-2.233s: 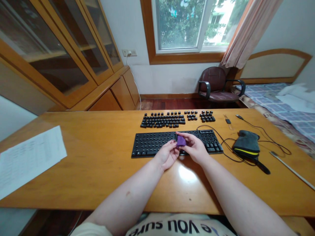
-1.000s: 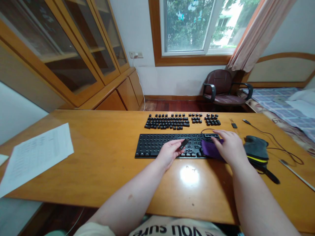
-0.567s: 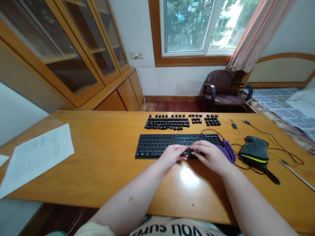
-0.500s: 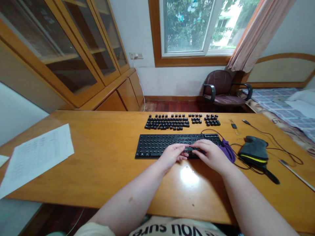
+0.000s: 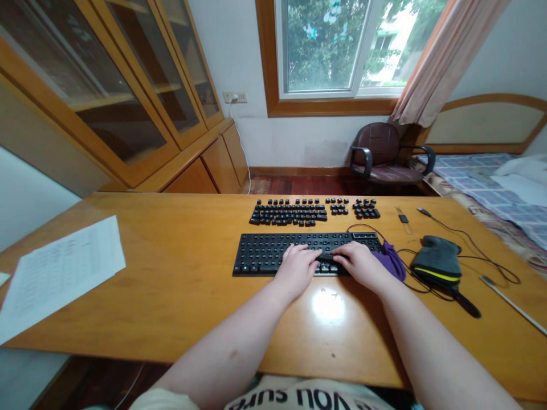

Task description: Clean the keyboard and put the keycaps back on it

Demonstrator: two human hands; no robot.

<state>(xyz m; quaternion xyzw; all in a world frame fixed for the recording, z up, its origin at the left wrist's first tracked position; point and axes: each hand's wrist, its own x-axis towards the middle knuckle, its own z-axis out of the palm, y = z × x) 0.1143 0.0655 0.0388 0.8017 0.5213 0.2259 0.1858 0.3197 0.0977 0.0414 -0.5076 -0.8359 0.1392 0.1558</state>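
Note:
A black keyboard base [image 5: 258, 250] with most of its keycaps off lies in front of me. Over its lower right half, a small long black piece, looking like a wide keycap [image 5: 326, 258], is held between my two hands. My left hand [image 5: 297, 266] grips its left end with thumb and fingertips, the other fingers lying over the keyboard. At its right end, my right hand [image 5: 356, 262] pinches with thumb and forefinger. A purple cloth [image 5: 391, 263] lies by the keyboard's right end, partly hidden by my right hand.
Rows of loose black keycaps [image 5: 288, 212] lie behind the keyboard. To the right are a grey brush mitt [image 5: 436, 259], a wire keycap puller [image 5: 403, 218], a USB cable [image 5: 465, 223] and a white stick [image 5: 515, 304]. Printed sheets [image 5: 68, 273] lie on the left.
My left hand has turned palm down, its fingers now reaching forward over the keyboard. The black piece has lowered slightly toward the keys. My right hand stays nearly in place.

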